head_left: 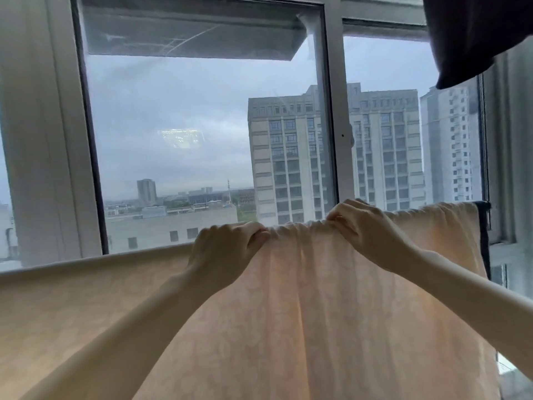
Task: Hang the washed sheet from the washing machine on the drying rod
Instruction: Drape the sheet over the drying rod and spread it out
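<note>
Before the window (202,125), the peach sheet (288,313) already drapes over the hidden drying rod, both hands' fingers (256,235) pinching its bunched top fold, leaving, seemingly, only spreading.

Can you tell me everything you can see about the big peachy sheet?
The sheet is thin, pale peach cloth with a faint flowery pattern, and daylight glows through it. It hangs draped along a line in front of the window, falling out of view below. Its top edge is smooth on the left and bunched into little gathers in the middle, where the left hand and right hand pinch it. A dark strip runs down its right edge.
</note>
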The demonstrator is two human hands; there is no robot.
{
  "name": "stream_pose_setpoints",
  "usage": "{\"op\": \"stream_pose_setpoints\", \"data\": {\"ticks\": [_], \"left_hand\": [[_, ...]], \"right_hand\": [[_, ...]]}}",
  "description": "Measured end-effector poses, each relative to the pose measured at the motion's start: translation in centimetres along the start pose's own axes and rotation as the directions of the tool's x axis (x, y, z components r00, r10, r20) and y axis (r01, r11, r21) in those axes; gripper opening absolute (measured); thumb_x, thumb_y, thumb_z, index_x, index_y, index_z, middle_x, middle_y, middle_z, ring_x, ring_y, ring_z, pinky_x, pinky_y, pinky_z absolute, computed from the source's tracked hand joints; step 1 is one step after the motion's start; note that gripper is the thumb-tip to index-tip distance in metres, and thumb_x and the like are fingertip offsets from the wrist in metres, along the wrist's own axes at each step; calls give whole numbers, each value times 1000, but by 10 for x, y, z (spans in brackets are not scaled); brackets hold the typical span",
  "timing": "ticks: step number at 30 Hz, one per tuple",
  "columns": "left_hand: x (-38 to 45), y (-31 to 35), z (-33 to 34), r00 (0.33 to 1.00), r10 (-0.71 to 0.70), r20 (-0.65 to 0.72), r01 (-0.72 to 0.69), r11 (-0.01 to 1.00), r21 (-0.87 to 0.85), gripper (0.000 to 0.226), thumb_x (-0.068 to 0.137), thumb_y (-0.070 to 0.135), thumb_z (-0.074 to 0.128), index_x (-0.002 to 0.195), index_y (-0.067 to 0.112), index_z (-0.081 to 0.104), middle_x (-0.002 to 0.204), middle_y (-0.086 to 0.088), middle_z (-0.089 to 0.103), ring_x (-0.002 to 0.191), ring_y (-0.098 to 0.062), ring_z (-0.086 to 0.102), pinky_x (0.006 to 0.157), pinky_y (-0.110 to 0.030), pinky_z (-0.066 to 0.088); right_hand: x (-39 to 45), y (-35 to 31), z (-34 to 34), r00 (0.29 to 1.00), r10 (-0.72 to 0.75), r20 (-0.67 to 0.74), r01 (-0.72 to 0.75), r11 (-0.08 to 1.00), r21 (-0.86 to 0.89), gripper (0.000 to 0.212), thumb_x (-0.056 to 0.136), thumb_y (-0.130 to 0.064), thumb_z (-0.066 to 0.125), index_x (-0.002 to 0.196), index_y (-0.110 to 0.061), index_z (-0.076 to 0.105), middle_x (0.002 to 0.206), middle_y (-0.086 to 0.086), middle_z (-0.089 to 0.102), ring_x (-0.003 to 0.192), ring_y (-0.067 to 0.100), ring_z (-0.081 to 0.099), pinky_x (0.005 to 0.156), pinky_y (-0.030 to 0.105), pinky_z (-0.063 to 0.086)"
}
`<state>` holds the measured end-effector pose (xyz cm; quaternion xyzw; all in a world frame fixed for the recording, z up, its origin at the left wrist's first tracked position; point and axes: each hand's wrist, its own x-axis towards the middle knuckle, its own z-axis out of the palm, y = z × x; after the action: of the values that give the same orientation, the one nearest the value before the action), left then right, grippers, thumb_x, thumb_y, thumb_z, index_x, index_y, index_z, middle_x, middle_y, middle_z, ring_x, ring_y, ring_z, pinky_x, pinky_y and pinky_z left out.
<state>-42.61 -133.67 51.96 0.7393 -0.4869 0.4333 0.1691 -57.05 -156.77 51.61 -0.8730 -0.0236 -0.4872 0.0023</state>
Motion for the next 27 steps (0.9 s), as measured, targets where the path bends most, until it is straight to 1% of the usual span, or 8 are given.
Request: {"op": "stream_pose_setpoints", "data": {"ticks": [4,7,8,12,15,18,21,27], "left_hand": [[14,23,8,993,-112,42,114,993,-36,58,87,67,22,96,32,68,78,13,69,72,-11,62,59,-26,33],[26,42,14,973,-215,81,220,974,-56,49,90,66,30,64,32,54,53,10,52,56,-8,51,57,-29,30],[30,50,16,967,-242,86,247,967,-59,48,91,64,33,60,31,50,51,9,49,55,-8,49,57,-29,30],[41,72,30,951,-293,95,295,955,-7,59,86,75,29,86,29,65,65,12,60,65,-4,57,63,-29,43],[49,95,43,951,-298,78,301,953,-28,56,85,75,28,95,35,65,77,15,68,73,-3,63,69,-30,47],[58,119,54,956,-290,50,292,955,-39,43,89,66,37,102,38,66,88,19,70,83,-4,65,71,-29,46],[66,134,57,950,-307,58,310,949,-63,34,90,59,46,106,37,67,95,20,71,87,-4,65,73,-29,48],[73,146,62,956,-281,89,287,955,-74,44,89,63,41,107,32,66,91,19,66,83,-5,63,73,-30,45]], "right_hand": [[8,14,1,999,-45,-3,45,999,12,10,95,-23,54,93,-15,60,91,-5,62,82,11,56,77,29,50],[19,40,-7,1000,15,-22,-13,994,108,11,98,-21,49,96,-13,55,90,-1,60,74,13,57,68,25,49],[24,52,-12,998,35,-45,-28,991,129,11,99,-20,48,96,-11,54,90,0,60,74,14,57,65,20,47],[25,102,-28,992,18,-127,9,979,205,10,97,-8,50,92,0,54,86,8,59,69,14,51,66,5,41],[8,129,-33,996,-86,-12,87,965,246,5,93,-6,56,93,-3,60,84,2,61,67,0,50,67,2,39],[-5,147,-38,987,-143,77,117,955,274,5,93,-13,58,95,-13,62,83,-12,56,71,-5,52,68,5,42],[-9,161,-48,986,-136,94,100,944,316,5,93,-18,58,92,-21,62,84,-15,59,76,-3,57,69,8,47],[-27,196,-66,974,-147,173,119,980,158,12,93,-26,55,96,-18,63,88,-12,61,75,-3,57,66,13,49]]}}
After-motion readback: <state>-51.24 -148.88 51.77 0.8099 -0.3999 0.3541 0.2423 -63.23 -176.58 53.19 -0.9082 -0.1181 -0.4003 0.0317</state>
